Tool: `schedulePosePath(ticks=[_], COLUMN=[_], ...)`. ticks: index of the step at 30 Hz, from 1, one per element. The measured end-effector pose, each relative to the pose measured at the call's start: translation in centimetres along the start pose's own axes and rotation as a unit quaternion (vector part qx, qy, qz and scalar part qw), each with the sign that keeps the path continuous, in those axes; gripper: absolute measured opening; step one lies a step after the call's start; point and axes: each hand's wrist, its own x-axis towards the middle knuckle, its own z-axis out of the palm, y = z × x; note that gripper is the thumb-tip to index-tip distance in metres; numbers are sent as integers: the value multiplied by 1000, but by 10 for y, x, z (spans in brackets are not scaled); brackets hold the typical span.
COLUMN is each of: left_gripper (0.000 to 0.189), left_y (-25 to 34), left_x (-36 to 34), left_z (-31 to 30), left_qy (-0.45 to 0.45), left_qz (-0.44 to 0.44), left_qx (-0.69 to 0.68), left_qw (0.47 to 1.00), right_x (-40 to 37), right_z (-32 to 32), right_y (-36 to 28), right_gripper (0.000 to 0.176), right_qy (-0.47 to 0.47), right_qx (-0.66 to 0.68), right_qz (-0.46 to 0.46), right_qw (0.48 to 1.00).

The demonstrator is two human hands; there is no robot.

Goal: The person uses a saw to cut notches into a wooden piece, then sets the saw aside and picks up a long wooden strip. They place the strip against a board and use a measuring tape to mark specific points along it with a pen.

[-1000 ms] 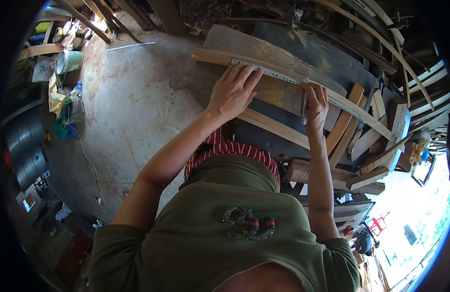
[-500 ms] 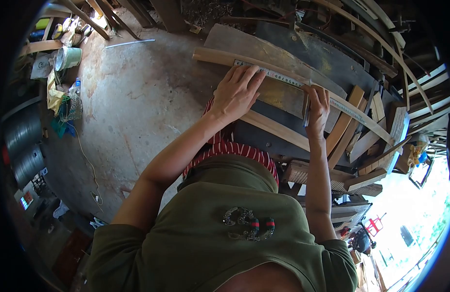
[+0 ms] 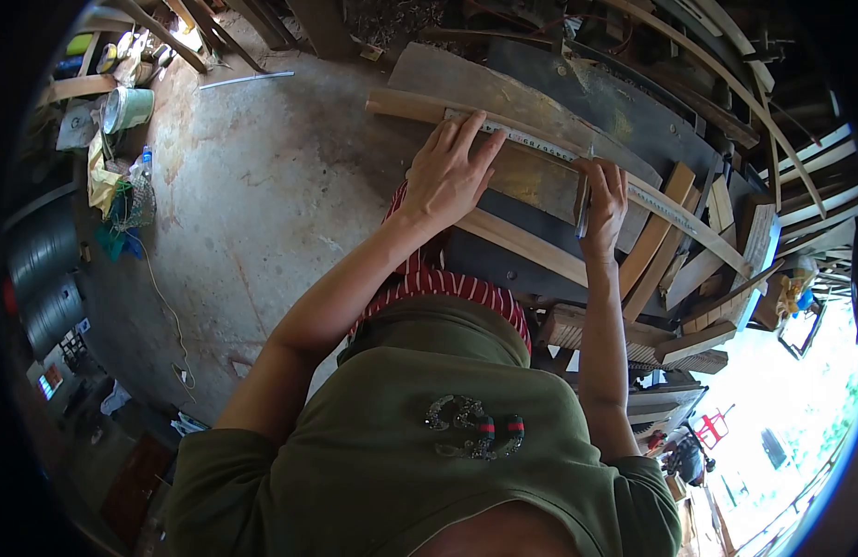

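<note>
A white measuring tape lies along a long narrow wooden strip, which rests over a wide board. My left hand is on the strip near the tape's left end, its fingers apart and touching the tape, with nothing gripped. Farther right, my right hand has its fingers curled at the strip's edge, around a thin upright tool that I cannot make out clearly. The tape runs on to the right past this hand.
Wooden pieces lie at the right of the dark bench. Nearer me, another plank lies parallel to the strip. A bucket and a netted bundle stand at the left on the concrete floor.
The fingers of my left hand have lifted and shifted slightly, showing more of the tape's left part. My right hand has barely moved.
</note>
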Motion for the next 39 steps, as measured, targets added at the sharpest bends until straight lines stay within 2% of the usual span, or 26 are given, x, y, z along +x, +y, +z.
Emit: schedulePosePath(ticks=[19, 28, 33, 37, 39], left_gripper=[65, 55, 52, 53, 45], left_y=[-6, -10, -9, -11, -11], left_x=[-1, 3, 3, 3, 2], left_z=[-6, -9, -13, -11, -12], left_qy=[-13, 7, -8, -6, -5], left_qz=[19, 29, -2, 20, 26], left_qx=[24, -1, -38, -37, -26], left_qw=[999, 1000, 999, 999, 999], right_x=[2, 1, -1, 0, -1], right_z=[0, 1, 3, 0, 0], right_y=[-3, -4, -2, -4, -4], right_gripper=[28, 27, 28, 33, 33], right_qy=[9, 11, 9, 2, 0], right_qx=[10, 10, 7, 11, 12], right_qz=[11, 20, 22, 17, 20], right_qw=[1000, 1000, 1000, 1000, 1000])
